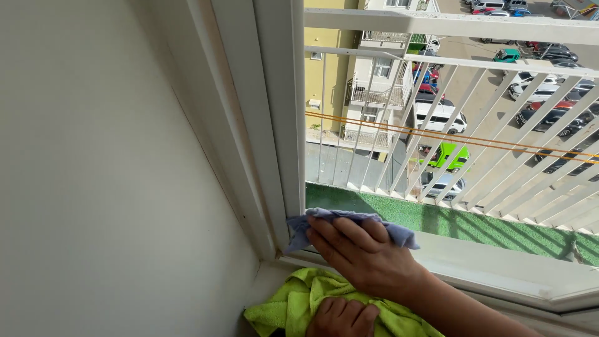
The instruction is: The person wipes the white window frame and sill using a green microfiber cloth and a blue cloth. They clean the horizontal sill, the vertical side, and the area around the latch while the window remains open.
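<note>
Blue-grey cloth (pixel 349 226) lies bunched along the bottom rail of the white window frame (pixel 274 125), its long axis running left to right with the rail, one end tucked into the frame's lower corner. Of the two hands, the right hand (pixel 362 256) presses flat on it, fingers spread toward that corner. Lower down, the left hand (pixel 342 318) grips a crumpled lime-green cloth (pixel 299 299) on the sill
</note>
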